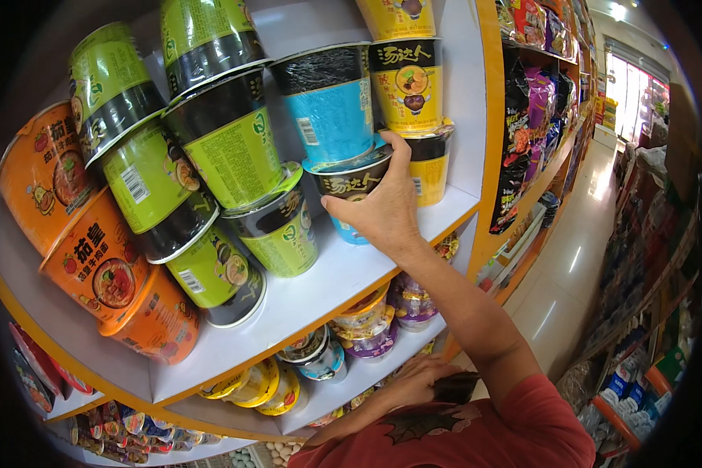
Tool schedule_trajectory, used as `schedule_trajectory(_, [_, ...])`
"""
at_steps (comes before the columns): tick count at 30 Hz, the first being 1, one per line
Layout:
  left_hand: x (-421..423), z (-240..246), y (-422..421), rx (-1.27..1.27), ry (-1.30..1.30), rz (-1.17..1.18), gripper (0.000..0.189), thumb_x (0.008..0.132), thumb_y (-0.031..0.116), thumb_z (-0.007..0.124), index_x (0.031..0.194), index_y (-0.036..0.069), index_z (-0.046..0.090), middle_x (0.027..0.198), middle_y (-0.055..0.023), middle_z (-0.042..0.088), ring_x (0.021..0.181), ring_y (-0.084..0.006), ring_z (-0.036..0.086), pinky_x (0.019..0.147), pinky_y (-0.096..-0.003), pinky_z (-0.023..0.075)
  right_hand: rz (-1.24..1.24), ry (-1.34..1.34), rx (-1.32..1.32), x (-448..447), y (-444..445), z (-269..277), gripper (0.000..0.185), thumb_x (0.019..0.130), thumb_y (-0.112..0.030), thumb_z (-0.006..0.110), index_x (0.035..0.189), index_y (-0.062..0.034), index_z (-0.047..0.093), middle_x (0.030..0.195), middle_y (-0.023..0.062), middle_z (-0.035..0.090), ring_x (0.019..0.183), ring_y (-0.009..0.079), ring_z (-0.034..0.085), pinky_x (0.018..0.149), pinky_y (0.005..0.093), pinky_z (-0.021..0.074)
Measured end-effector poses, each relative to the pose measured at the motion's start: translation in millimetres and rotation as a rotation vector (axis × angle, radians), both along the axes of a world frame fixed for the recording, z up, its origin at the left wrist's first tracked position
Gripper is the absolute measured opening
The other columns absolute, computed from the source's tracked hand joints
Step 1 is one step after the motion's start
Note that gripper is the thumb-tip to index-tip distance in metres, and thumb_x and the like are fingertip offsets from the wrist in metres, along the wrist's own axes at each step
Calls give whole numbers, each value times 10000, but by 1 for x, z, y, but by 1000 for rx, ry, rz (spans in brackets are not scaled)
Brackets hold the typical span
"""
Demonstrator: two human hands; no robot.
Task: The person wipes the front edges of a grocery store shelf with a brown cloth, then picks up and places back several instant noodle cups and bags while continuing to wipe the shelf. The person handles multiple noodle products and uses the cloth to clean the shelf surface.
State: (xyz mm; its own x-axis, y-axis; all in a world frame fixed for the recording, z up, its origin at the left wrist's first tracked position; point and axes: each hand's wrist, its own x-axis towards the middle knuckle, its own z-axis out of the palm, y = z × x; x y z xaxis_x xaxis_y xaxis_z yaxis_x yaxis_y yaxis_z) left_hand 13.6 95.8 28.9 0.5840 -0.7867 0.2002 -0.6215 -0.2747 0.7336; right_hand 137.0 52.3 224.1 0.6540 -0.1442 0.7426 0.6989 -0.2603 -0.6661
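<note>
My right hand reaches up to the shelf and grips the rim area of the lower blue-and-black instant noodle tub, thumb on its near side. A second blue instant noodle tub stands upside down on top of it. Yellow instant noodle tubs are stacked just to the right, partly behind my fingers. Green instant noodle tubs form stacks to the left. Low in front of my body, my left hand holds a dark flat object; what it is cannot be made out.
Orange instant noodle tubs are stacked at the far left. The white shelf has an orange front edge. Below it, a lower shelf carries more tubs. Bagged goods fill racks to the right, beside a tiled aisle.
</note>
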Motion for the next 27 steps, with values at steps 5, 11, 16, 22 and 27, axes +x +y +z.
schedule_trajectory(5, [-5,8,0,40,37,7,398,695,27,569,1089,47,623,976,-116,634,970,-288,532,840,-392,387,-116,-127,-32,5,-1,-5,928,545,-206,810,1260,-28,246,1023,208,556,901,285,601,801,377,485])
schedule_trajectory(11, [-6,2,4,74,35,16,432,687,37,582,1118,51,615,982,-120,640,948,-299,538,852,-397,390,2,-83,37,-1,-4,-2,930,547,-220,794,1265,19,251,1101,244,488,999,341,532,860,407,436])
schedule_trajectory(16, [-8,-12,5,4,-17,49,473,670,31,587,1141,71,607,926,-119,634,928,-288,550,853,-390,401,26,-46,45,-3,-6,-2,933,547,-232,789,1267,45,266,1131,260,465,1042,369,506,891,416,415])
schedule_trajectory(22, [-2,14,18,-57,-152,96,577,600,-15,589,1167,95,597,845,-136,602,865,-302,556,785,-377,433,-26,-68,-4,0,-9,0,924,548,-228,794,1258,30,263,1075,242,510,974,338,549,846,399,444])
schedule_trajectory(27, [-30,125,61,-225,-426,313,741,562,-26,612,1289,68,505,795,-135,606,705,-309,575,668,-382,468,-49,-78,-41,6,-1,-3,891,545,-206,802,1233,-18,269,970,205,597,864,302,616,779,384,488])
